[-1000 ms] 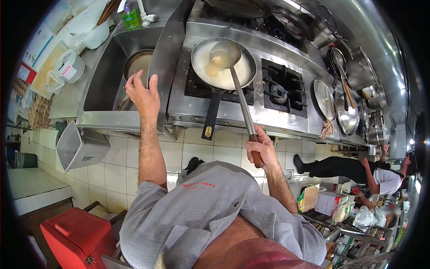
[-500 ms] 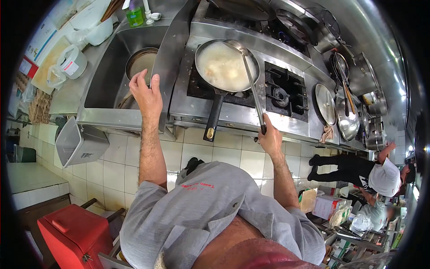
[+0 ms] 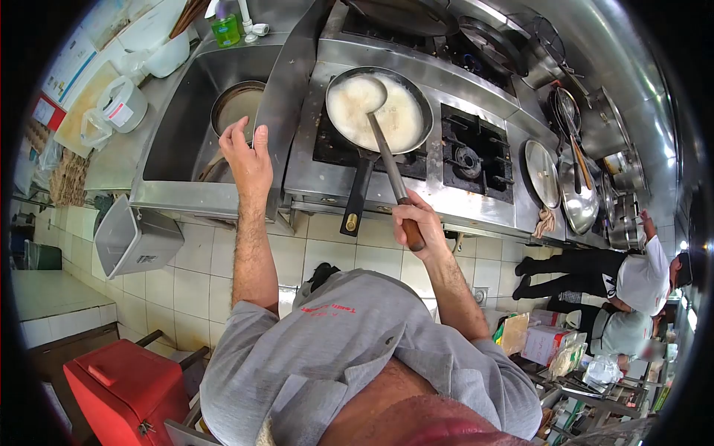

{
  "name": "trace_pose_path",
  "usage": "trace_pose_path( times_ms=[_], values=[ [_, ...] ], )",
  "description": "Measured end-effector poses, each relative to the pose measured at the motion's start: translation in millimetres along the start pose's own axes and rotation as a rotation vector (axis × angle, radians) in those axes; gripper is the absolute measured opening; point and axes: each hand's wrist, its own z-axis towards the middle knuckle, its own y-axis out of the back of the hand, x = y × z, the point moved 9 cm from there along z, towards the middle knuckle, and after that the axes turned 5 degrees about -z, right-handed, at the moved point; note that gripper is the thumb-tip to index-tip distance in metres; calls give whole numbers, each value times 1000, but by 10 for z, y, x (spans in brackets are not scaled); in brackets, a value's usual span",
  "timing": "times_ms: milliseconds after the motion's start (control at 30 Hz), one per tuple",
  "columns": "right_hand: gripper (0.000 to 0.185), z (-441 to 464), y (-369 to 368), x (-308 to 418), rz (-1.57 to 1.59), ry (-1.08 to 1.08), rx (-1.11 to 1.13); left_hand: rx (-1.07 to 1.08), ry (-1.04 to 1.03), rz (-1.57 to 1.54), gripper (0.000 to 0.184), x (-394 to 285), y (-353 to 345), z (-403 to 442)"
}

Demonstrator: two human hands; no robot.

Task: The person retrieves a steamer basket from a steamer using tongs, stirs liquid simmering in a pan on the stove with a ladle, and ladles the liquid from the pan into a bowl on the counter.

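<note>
My right hand [image 3: 421, 225] is closed round the wooden handle end of a long ladle [image 3: 387, 154]. The ladle's bowl dips into a pale, frothy liquid [image 3: 405, 123] on the left side of a frying pan [image 3: 429, 123]. This pan stands on a stove burner, its black handle [image 3: 358, 195] pointing toward me with no hand on it. My left hand [image 3: 248, 160] hovers near the sink's front edge, fingers apart and holding nothing. Just beyond it, a second pan [image 3: 216, 111] lies in the sink [image 3: 178, 126], partly hidden by the fingers.
An unused burner [image 3: 467, 160] is right of the pan. Lids, pots and a large steel bowl [image 3: 582, 204] line the right. A grey bin [image 3: 137, 238] and red box [image 3: 126, 386] stand at left. Two people [image 3: 643, 271] are at far right.
The ladle's bowl has moved from the pan's far rim down into the liquid at left. My right hand has shifted left with the handle turned. The left hand has barely moved.
</note>
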Motion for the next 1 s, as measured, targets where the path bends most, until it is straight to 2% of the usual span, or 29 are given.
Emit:
trace_pose_path(
  times_ms=[100,300,433,667,733,867,933,1000],
  values=[
    [54,-126,-50,-22,58,-25,33,8,14,-9,43,26,-7,-2],
    [55,-443,-23,-26,244,-89,60,16,5,-20,43,12,-2,-6],
    [48,-632,22,-27,239,-99,67,20,25,-22,43,6,-3,-5],
    [58,-774,148,-13,-86,-8,27,-4,-28,-6,41,-4,-1,-14],
    [62,-774,187,22,-278,25,-18,-11,2,-17,40,-9,11,-17],
    [65,-761,293,84,-253,20,-32,-7,0,-12,40,-4,16,-25],
    [68,-744,288,94,-110,3,36,-17,-14,-7,40,-1,18,-24],
    [68,-749,273,105,-168,12,27,-18,-17,-5,40,-16,20,-28]
  ],
)
